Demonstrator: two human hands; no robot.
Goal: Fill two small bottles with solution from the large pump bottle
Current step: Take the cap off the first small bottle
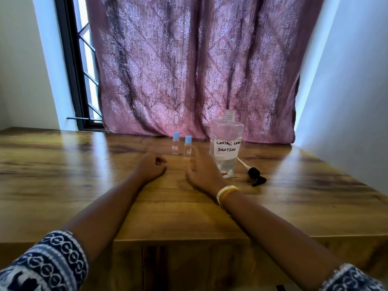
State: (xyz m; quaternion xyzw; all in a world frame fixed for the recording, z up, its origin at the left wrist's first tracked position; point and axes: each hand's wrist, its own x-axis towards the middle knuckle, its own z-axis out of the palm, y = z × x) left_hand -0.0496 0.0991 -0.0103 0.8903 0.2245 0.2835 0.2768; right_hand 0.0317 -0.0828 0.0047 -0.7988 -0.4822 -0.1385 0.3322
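Hands rest on a wooden table (63,169) at frame centre: left hand (150,168) loosely curled and empty, right hand (202,172) relaxed open, holding nothing. Just above stand 2 capped small bottles (181,146). Right of them is the large bottle (226,143), uncapped, its pump (253,174) lying beside. Risk, I judge: the right hand's reach could topple a light bottle or spill the open one.

A room in a home: a patterned mauve curtain (197,66) hangs over a dark-framed barred window (83,66), between plain white walls (346,80), behind a wood-grain tabletop (84,175).
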